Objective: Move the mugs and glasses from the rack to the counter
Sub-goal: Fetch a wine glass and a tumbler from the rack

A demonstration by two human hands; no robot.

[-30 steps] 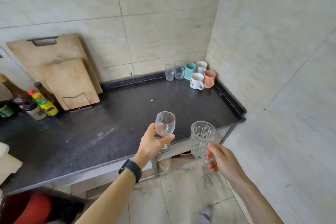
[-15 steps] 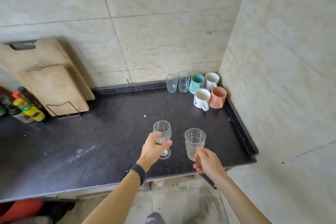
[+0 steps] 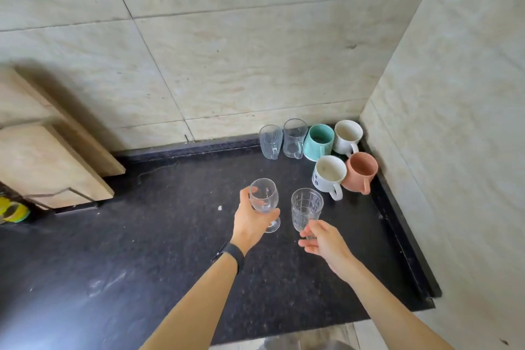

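My left hand [image 3: 251,220] grips a clear wine glass [image 3: 263,199] by its bowl, held upright above the black counter [image 3: 159,250]. Beside it on the right, my right hand [image 3: 322,241] holds a cut-pattern tumbler glass [image 3: 306,206] at its base. In the far right corner of the counter stand two clear glass mugs [image 3: 271,140] [image 3: 294,138], a teal mug [image 3: 319,141], a white mug [image 3: 347,136], a white printed mug [image 3: 328,175] and a terracotta mug [image 3: 361,172]. The rack is out of view.
Two wooden cutting boards [image 3: 48,156] lean against the tiled wall at the left, with a yellow-labelled bottle [image 3: 12,212] at the frame's left edge. A tiled side wall [image 3: 454,150] closes the counter on the right. A raised black lip [image 3: 403,236] runs along that edge.
Both hands have carried their glasses forward over the counter, toward the group of mugs in the corner. The view has moved closer and to the right.
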